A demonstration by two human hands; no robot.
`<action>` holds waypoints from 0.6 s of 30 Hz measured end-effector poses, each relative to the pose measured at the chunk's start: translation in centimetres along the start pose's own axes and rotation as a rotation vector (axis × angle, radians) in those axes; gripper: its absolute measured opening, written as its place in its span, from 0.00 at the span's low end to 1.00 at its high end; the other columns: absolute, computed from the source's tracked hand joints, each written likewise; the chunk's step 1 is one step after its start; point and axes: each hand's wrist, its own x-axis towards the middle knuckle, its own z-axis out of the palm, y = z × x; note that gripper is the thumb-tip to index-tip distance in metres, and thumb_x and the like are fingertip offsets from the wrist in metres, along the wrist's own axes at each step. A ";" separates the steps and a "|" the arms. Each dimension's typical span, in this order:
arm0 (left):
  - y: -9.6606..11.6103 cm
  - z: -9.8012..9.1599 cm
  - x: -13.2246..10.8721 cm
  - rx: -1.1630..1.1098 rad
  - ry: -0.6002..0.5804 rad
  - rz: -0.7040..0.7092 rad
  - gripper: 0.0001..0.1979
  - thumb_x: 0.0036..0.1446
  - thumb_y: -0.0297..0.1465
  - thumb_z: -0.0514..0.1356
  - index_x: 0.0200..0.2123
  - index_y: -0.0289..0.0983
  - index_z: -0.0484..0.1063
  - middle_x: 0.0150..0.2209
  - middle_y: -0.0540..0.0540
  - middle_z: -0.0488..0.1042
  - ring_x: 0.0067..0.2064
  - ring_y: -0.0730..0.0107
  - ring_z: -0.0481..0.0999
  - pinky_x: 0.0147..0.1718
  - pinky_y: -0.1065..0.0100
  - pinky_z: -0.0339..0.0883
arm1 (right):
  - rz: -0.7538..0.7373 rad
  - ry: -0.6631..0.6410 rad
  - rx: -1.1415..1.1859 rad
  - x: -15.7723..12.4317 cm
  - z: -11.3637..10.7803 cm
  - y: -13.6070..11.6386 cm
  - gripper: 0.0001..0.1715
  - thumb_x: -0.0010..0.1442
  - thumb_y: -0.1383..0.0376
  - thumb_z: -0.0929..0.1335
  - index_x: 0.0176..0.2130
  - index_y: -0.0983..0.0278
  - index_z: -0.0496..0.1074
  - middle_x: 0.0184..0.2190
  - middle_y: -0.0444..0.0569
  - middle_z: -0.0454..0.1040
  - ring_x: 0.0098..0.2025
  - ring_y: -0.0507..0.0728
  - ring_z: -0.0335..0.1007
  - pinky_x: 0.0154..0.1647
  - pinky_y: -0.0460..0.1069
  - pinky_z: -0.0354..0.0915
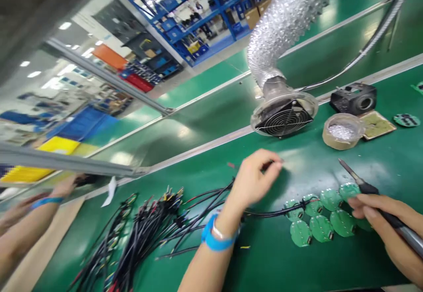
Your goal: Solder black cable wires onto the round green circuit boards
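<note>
My left hand (256,175), with a blue wrist strap (214,239), hovers over the green bench, its fingers pinched on a thin dark wire end. A black wire (274,213) runs under it to one of several round green circuit boards (317,217). My right hand (390,226) grips a soldering iron (366,188) like a pen, its tip pointing up and left above the boards. A heap of black wires (148,230) lies to the left of my left arm.
A silver fume duct with a fan grille (284,118) hangs over the bench behind my hands. A tape roll holding solder bits (342,131), a sponge tray (378,124) and a black holder (355,98) stand at right. Another person's arms (36,212) rest at far left.
</note>
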 end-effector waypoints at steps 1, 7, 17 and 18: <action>1.9 0.9 -1.0 -0.122 -0.073 0.092 0.04 0.61 0.28 0.60 0.35 0.38 0.76 0.34 0.49 0.78 0.37 0.69 0.76 0.40 0.70 0.68 | -0.039 -0.016 0.006 0.7 -0.1 -0.9 0.09 0.62 0.60 0.70 0.43 0.55 0.77 0.36 0.42 0.81 0.31 0.52 0.80 0.33 0.42 0.76; 7.7 4.3 -3.6 -0.464 -0.230 0.035 0.04 0.59 0.27 0.61 0.32 0.36 0.76 0.29 0.51 0.72 0.28 0.77 0.68 0.29 0.75 0.61 | -0.181 0.078 0.135 2.6 0.6 -3.2 0.11 0.60 0.71 0.71 0.42 0.58 0.72 0.35 0.42 0.78 0.31 0.49 0.76 0.35 0.42 0.74; 7.5 6.4 -1.5 -0.280 -0.374 -0.275 0.05 0.52 0.27 0.59 0.26 0.38 0.74 0.24 0.54 0.74 0.25 0.74 0.68 0.26 0.72 0.57 | -0.099 0.050 0.073 1.1 -1.1 -1.5 0.11 0.63 0.71 0.68 0.43 0.57 0.73 0.32 0.42 0.77 0.28 0.50 0.75 0.29 0.43 0.72; 7.7 6.5 -1.3 -0.184 -0.378 -0.243 0.06 0.51 0.26 0.59 0.25 0.38 0.74 0.25 0.53 0.75 0.26 0.73 0.70 0.28 0.71 0.57 | -0.078 0.052 0.045 1.2 -1.6 -1.2 0.11 0.64 0.69 0.67 0.45 0.56 0.74 0.32 0.42 0.77 0.29 0.50 0.76 0.30 0.43 0.73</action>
